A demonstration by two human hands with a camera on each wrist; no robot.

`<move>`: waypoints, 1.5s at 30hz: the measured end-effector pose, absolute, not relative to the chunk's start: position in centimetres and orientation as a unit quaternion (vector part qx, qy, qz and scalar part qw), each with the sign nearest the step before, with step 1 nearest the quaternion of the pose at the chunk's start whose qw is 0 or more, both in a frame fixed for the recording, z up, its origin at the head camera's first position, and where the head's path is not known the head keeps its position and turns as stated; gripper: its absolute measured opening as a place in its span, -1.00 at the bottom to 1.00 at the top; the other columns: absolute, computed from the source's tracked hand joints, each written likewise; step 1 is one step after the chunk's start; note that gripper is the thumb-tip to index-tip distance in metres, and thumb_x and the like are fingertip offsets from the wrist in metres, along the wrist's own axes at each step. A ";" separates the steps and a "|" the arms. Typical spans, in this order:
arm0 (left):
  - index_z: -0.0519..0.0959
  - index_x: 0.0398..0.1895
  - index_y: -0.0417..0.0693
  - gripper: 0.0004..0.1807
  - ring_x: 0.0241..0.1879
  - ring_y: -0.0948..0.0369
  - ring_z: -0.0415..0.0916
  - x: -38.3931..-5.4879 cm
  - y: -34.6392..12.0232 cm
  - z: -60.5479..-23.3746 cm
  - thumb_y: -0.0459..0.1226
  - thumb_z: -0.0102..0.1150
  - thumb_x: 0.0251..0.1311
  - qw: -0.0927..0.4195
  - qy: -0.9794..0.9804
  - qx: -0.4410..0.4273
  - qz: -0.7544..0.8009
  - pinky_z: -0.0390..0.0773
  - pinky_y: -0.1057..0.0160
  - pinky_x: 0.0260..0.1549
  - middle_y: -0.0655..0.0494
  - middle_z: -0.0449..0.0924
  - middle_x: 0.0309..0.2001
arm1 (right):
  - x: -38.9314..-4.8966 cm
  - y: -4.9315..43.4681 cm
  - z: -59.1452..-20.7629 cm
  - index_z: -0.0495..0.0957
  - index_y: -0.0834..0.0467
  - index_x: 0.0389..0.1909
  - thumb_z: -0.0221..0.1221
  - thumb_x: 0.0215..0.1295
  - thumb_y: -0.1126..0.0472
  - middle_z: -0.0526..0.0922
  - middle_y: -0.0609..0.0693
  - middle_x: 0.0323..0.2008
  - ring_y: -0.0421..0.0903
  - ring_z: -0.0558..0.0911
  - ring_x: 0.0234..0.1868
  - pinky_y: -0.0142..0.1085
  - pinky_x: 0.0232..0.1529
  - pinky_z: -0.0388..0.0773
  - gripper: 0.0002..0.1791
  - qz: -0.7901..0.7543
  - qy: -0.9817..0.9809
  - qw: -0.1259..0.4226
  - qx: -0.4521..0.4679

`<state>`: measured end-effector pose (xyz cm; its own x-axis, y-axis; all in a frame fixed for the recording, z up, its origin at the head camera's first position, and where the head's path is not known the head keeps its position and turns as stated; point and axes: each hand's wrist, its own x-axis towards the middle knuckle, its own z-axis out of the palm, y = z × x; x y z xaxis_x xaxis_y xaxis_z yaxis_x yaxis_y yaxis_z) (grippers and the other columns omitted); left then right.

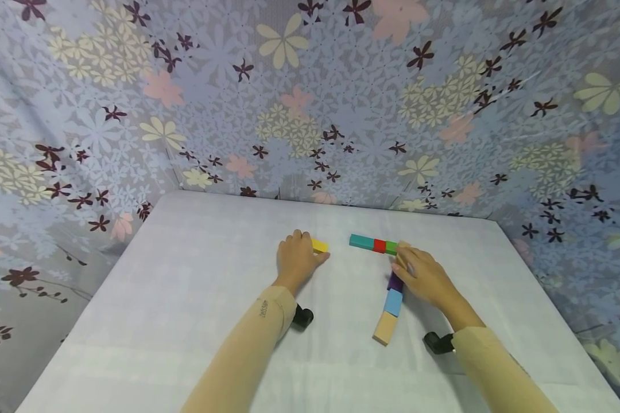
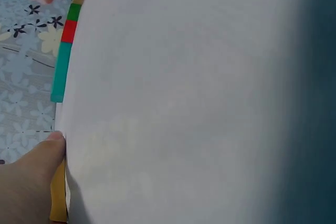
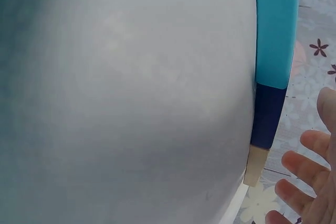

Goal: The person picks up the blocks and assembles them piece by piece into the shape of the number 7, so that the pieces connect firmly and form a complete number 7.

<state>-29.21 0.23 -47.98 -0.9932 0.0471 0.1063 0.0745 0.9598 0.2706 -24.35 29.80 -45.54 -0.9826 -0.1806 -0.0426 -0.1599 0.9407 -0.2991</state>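
My left hand holds a yellow block on the table, thumb on its near side; the far fingers are hidden. To its right, across a gap, runs a row of a teal block, a red block and a green block. A wooden block stands at the corner, partly covered by my right hand. From there a dark purple block, a light blue block and another wooden block lead toward me. The right wrist view shows the right fingers spread, beside the blocks.
A white cloth covers the table, and a flowered curtain hangs behind its far edge. Black wrist-camera mounts stick out from both sleeves. A bit of red shows by the yellow block at the left wrist view's bottom edge.
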 end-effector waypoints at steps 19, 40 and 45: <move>0.55 0.08 -0.08 -0.17 -0.09 0.08 0.55 -30.5 2.2 -48.0 0.39 0.19 0.00 0.048 -0.991 -0.032 -0.119 0.52 0.11 -0.03 0.07 0.52 -0.08 | -23.7 30.2 -45.5 0.13 0.10 0.52 -0.10 0.51 -0.20 0.20 0.25 0.48 0.34 0.12 0.48 0.33 0.38 0.01 -0.29 -0.153 0.984 0.014 -0.088; 0.58 -0.01 -0.03 -0.23 -0.14 0.09 0.53 -31.0 3.9 -48.0 0.40 0.18 -0.01 0.037 -0.992 -0.012 -0.122 0.52 0.12 -0.07 0.10 0.48 -0.14 | -23.4 30.6 -45.3 0.13 0.13 0.52 -0.08 0.50 -0.20 0.18 0.25 0.49 0.32 0.11 0.49 0.31 0.39 0.02 -0.27 -0.147 0.986 0.029 -0.076; 0.57 0.01 -0.04 -0.22 -0.13 0.09 0.53 -31.0 4.2 -48.0 0.40 0.17 0.01 0.038 -0.993 -0.013 -0.113 0.51 0.12 -0.06 0.10 0.49 -0.13 | -23.2 30.5 -45.3 0.13 0.12 0.52 -0.07 0.51 -0.17 0.18 0.26 0.48 0.32 0.11 0.49 0.31 0.39 0.02 -0.29 -0.150 0.985 0.034 -0.074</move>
